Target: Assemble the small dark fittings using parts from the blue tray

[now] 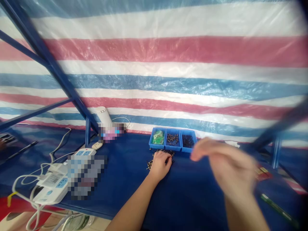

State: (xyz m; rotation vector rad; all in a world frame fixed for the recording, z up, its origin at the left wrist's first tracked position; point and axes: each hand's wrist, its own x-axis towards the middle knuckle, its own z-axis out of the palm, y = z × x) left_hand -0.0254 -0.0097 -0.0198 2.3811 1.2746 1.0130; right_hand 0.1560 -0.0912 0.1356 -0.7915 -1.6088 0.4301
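My left hand (160, 165) rests on the blue table over a loose pile of small black and brass-coloured parts (149, 165). Its thumb and index finger curl together in a pinch, and whatever is between them is too small to make out. Raised in front of the table, my right hand (226, 163) is bent at the wrist and smeared by motion, so its grip is unclear. Just behind the pile stand three joined blue bins: one with green and clear pieces (158, 137), one with brass-coloured bits (172, 139), one with dark bits (187, 141).
White power strips (51, 189) with tangled cables lie at the left, beside a blurred-out flat object (88, 178). A white cylinder (104, 115) stands at the back. Blue frame bars (60, 80) slant on both sides. A dark green strip (279, 210) lies at the right.
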